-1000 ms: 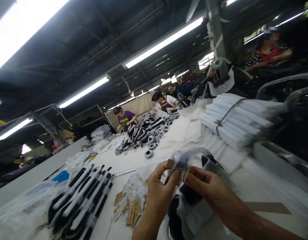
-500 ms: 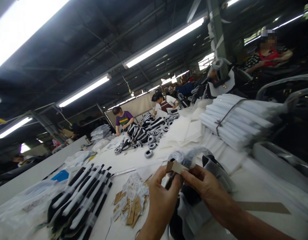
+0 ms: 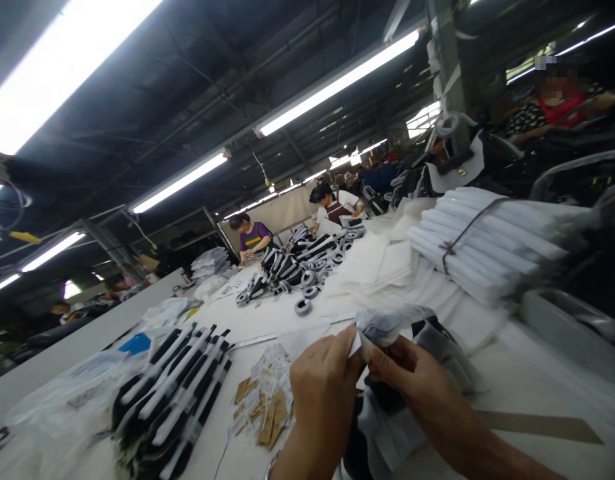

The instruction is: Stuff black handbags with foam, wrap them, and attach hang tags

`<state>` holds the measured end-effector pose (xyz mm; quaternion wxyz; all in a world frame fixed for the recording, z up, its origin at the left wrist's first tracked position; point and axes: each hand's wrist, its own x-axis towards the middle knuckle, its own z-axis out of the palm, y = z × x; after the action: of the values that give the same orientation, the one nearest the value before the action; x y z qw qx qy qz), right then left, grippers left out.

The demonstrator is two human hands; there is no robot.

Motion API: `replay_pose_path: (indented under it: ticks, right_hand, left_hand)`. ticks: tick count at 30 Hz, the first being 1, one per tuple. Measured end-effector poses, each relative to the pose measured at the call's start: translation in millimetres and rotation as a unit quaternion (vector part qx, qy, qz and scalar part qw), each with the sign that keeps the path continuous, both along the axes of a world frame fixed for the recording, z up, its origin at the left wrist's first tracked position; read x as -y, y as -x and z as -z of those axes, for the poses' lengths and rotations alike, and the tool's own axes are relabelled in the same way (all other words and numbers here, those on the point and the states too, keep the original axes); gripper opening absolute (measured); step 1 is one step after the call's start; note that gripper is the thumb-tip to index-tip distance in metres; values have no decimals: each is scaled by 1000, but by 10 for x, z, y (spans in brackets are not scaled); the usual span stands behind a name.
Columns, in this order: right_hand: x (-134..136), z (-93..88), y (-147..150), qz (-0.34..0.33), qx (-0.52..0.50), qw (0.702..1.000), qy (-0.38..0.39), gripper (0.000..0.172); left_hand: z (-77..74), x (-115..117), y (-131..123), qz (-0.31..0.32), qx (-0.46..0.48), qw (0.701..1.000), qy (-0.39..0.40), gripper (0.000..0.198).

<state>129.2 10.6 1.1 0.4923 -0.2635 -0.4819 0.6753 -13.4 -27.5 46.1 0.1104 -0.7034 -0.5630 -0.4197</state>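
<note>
My left hand (image 3: pixel 324 383) is closed, its fingers pinching a small card tag (image 3: pixel 356 345) whose white face shows at the fingertips. Close against it, my right hand (image 3: pixel 422 383) is also closed, thumb and fingers on the other end of the tag. Just behind the fingertips bulges a clear plastic wrapping (image 3: pixel 384 325). Under both hands lies a black item partly covered in pale grey sheeting (image 3: pixel 387 427), perhaps a bag; my hands and wrists hide much of it. Left of my left hand is a loose heap of brown and white tags (image 3: pixel 272 413).
Black strips with white wrapping (image 3: pixel 174 393) lie at the left beside clear plastic bags (image 3: pixel 72 407). A tied bundle of white rolls (image 3: pixel 487 240) sits at the right, near a brown strip (image 3: pixel 542 427). Wrapped rings (image 3: pixel 303 307) lie farther back, where two co-workers handle pieces.
The tag has turned between my fingers, from beige and brown faces to a white face. My left hand has rolled over, showing its back. The view has shifted slightly.
</note>
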Motion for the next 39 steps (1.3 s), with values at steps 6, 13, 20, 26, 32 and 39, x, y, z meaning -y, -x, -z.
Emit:
replay_pose_path:
  ticks: [6, 13, 20, 26, 32, 39]
  right_hand:
    - [-36, 41, 26, -9, -20, 1000, 4, 34]
    - [6, 33, 35, -21, -73, 996, 46, 31]
    - [76, -11, -8, -52, -107, 993, 12, 28]
    - [-10, 4, -55, -29, -63, 998, -6, 36]
    - [-116, 74, 3, 15, -87, 996, -17, 33]
    - [-267, 237, -471, 112, 124, 968, -186, 21]
  left_hand:
    - [136, 59, -86, -28, -177, 980, -82, 41]
    - [329, 111, -176, -61, -227, 968, -84, 70]
    - [320, 150, -105, -21, -168, 984, -56, 68]
    - [17, 131, 46, 96, 107, 982, 123, 34]
    - [36, -49, 108, 116, 276, 916, 268, 48]
    - [181, -125, 105, 29, 307, 919, 244, 60]
